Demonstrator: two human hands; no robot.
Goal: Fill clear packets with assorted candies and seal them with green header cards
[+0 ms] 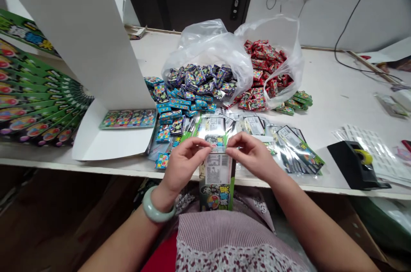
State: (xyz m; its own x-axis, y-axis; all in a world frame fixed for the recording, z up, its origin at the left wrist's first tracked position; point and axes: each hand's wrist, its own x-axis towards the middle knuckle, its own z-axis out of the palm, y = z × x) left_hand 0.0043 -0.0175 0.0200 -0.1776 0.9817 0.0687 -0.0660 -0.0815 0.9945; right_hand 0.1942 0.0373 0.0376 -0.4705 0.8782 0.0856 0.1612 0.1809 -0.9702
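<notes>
At the table's front edge, my left hand [184,161] and my right hand [249,154] face each other with thumbs and fingers pinched. Between them they hold the top edge of a printed card in a clear plastic sleeve [217,173], which hangs over the edge toward my lap. A narrow transparent strip shows between my fingertips; I cannot tell whether it is tape or the sleeve's flap. Just beyond lie more sleeved cards [214,125]. Blue candy packs [170,116] are nearest my left hand, and a fan of sleeved cards [298,150] lies beyond my right hand.
Plastic bags hold purple packs [201,77] and red packs [268,60]. Green packs [298,102] lie beside them. An open white box [123,141] with a row of packs stands left, near fanned green cards [41,105]. A black tape dispenser [349,165] stands right.
</notes>
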